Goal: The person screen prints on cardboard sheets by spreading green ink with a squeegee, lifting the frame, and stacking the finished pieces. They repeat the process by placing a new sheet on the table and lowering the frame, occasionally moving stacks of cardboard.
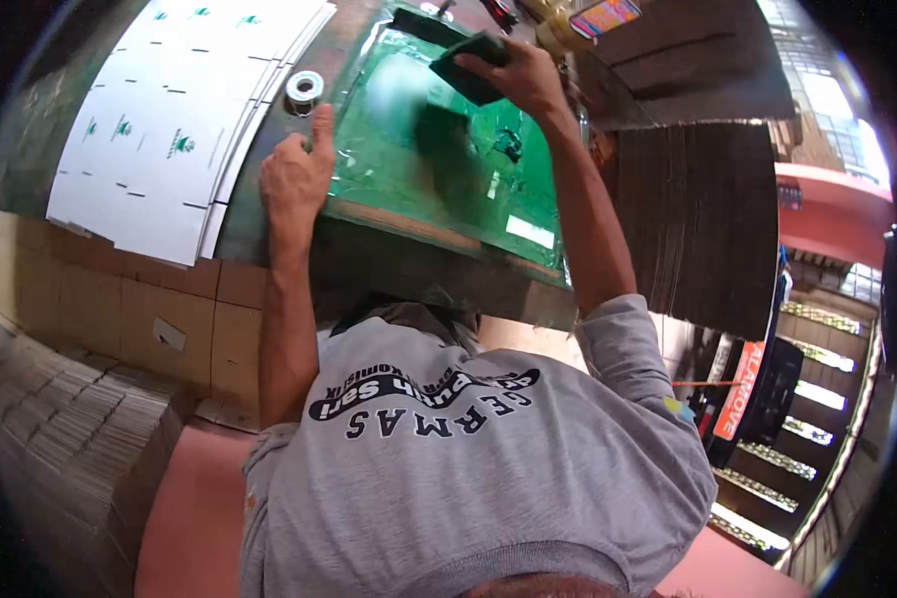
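My right hand [528, 78] grips a dark squeegee [473, 82], raised above the far part of a green printing screen [384, 164]. A dark shadow crosses the screen below it. Beside the screen's left edge is my left hand [296, 174], its fingers curled in and its thumb stretched away from me; nothing shows in it. A white roll of tape [305, 88] lies just beyond that hand. To the left, flat white cardboard sheets [135, 130] with green printed marks lie stacked on the table. A white label-like strip [529, 231] shows near the screen's near right corner.
Dark cardboard stacks [713, 214] stand close on the right. A phone-like coloured screen [605, 17] lies at the top right. Bundled flat cardboard [80, 419] sits low on the left. An orange-labelled black object [740, 391] is farther right by a slatted opening.
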Demonstrator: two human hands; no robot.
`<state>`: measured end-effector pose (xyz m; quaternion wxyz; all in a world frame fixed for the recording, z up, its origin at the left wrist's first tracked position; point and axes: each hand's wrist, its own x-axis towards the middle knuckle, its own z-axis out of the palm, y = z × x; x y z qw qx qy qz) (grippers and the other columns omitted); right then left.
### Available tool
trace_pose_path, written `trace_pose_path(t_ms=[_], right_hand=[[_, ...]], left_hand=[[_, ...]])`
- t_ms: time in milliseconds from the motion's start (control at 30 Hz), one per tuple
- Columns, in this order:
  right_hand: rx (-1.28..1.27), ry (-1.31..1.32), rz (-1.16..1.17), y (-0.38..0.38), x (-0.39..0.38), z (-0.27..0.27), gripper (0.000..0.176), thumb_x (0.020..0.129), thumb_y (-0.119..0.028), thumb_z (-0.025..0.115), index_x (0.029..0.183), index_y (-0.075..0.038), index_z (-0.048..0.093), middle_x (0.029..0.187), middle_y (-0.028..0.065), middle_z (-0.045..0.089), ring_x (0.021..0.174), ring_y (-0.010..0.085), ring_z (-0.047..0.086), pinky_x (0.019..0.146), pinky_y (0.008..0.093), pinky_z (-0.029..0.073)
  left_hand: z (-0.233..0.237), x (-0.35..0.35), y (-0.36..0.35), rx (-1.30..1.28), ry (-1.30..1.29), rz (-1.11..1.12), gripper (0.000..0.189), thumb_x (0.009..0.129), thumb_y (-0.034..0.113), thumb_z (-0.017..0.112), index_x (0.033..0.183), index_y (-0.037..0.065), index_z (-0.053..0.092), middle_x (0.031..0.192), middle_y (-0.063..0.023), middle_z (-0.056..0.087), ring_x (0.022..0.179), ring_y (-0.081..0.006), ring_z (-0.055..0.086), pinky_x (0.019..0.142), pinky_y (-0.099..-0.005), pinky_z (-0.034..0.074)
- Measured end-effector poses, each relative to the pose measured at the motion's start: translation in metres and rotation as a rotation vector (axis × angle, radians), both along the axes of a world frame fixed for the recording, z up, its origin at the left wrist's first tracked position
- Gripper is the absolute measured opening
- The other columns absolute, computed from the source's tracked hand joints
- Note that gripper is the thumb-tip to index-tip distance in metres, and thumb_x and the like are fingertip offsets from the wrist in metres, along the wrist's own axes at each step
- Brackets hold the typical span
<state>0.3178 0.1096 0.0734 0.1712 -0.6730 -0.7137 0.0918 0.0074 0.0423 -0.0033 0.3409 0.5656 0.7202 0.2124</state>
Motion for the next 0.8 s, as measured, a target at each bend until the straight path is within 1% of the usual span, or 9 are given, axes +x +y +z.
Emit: trace_pose_path(t_ms=[67, 100, 200, 400, 467, 533, 633, 733, 800], right_hand=[[0.234, -0.314, 0.128, 0.013, -0.026, -0.009, 0.050, 0.079, -0.057, 0.074, 0.099, -0.012, 0.072, 0.089, 0.0114, 0.072, 0.081, 0.0268, 0.071, 0.068, 0.0373, 0.055], [0.385, -0.295, 0.177, 0.019, -0.033, -0.028, 0.051, 0.079, -0.060, 0.071, 0.091, -0.010, 0.068, 0.086, 0.0126, 0.069, 0.082, 0.0333, 0.069, 0.065, 0.0412, 0.053], [0.571, -0.439, 0.216, -0.013, -0.057, -0.050, 0.041, 0.077, -0.047, 0.078, 0.079, -0.011, 0.058, 0.080, 0.0059, 0.062, 0.074, 0.0252, 0.065, 0.061, 0.0377, 0.051], [0.516, -0.383, 0.277, -0.088, -0.063, -0.045, 0.037, 0.073, -0.039, 0.083, 0.080, -0.011, 0.060, 0.077, 0.0053, 0.059, 0.070, 0.0237, 0.062, 0.060, 0.0367, 0.051], [0.333, -0.234, 0.328, -0.065, -0.051, -0.021, 0.036, 0.076, -0.042, 0.081, 0.085, -0.012, 0.062, 0.081, 0.0067, 0.062, 0.071, 0.0272, 0.063, 0.061, 0.0377, 0.052], [0.073, -0.204, 0.261, -0.026, -0.038, 0.001, 0.046, 0.077, -0.055, 0.076, 0.086, -0.010, 0.069, 0.081, 0.0095, 0.067, 0.075, 0.0300, 0.067, 0.064, 0.0425, 0.052], [0.055, -0.124, 0.188, 0.027, -0.027, -0.004, 0.050, 0.078, -0.059, 0.073, 0.092, -0.010, 0.070, 0.086, 0.0119, 0.070, 0.081, 0.0316, 0.069, 0.069, 0.0435, 0.053], [0.078, -0.246, 0.214, 0.048, -0.029, -0.015, 0.050, 0.078, -0.059, 0.073, 0.094, -0.011, 0.071, 0.091, 0.0133, 0.071, 0.084, 0.0323, 0.069, 0.071, 0.0428, 0.054], [0.280, -0.244, 0.289, 0.040, -0.032, -0.021, 0.058, 0.077, -0.066, 0.070, 0.089, -0.010, 0.070, 0.075, 0.0098, 0.067, 0.070, 0.0280, 0.067, 0.063, 0.0421, 0.051]], left_hand=[[0.003, 0.000, -0.002, 0.009, -0.004, 0.033, 0.094, 0.090, 0.079, 0.033, 0.107, -0.006, 0.070, 0.102, -0.0358, 0.066, 0.104, -0.0494, 0.062, 0.094, -0.0523, 0.047], [0.006, 0.000, -0.003, 0.011, -0.013, 0.021, 0.094, 0.090, 0.079, 0.033, 0.105, -0.005, 0.071, 0.101, -0.0355, 0.066, 0.103, -0.0497, 0.063, 0.093, -0.0528, 0.048], [0.009, 0.001, -0.006, 0.013, -0.040, 0.035, 0.090, 0.091, 0.077, 0.034, 0.099, -0.004, 0.071, 0.097, -0.0350, 0.066, 0.099, -0.0505, 0.063, 0.089, -0.0547, 0.048], [0.005, 0.001, -0.006, 0.055, -0.075, 0.007, 0.087, 0.092, 0.074, 0.037, 0.097, -0.007, 0.070, 0.094, -0.0355, 0.066, 0.095, -0.0507, 0.064, 0.086, -0.0555, 0.049], [0.008, 0.001, -0.006, 0.066, -0.077, 0.015, 0.088, 0.092, 0.074, 0.037, 0.095, -0.007, 0.070, 0.094, -0.0355, 0.066, 0.095, -0.0506, 0.064, 0.086, -0.0553, 0.049], [0.005, 0.002, -0.007, 0.087, -0.061, 0.023, 0.088, 0.092, 0.075, 0.037, 0.094, -0.007, 0.070, 0.093, -0.0354, 0.066, 0.094, -0.0506, 0.064, 0.085, -0.0556, 0.049], [0.003, 0.003, -0.006, 0.118, -0.042, 0.046, 0.088, 0.092, 0.075, 0.038, 0.094, -0.007, 0.070, 0.092, -0.0352, 0.066, 0.093, -0.0504, 0.064, 0.084, -0.0558, 0.049], [0.009, 0.001, -0.007, 0.088, -0.046, 0.039, 0.088, 0.092, 0.075, 0.038, 0.095, -0.007, 0.070, 0.092, -0.0350, 0.066, 0.093, -0.0502, 0.064, 0.084, -0.0555, 0.049], [0.010, 0.001, -0.004, 0.046, -0.054, 0.030, 0.088, 0.092, 0.075, 0.038, 0.096, -0.007, 0.070, 0.092, -0.0350, 0.066, 0.093, -0.0502, 0.064, 0.085, -0.0553, 0.049]])
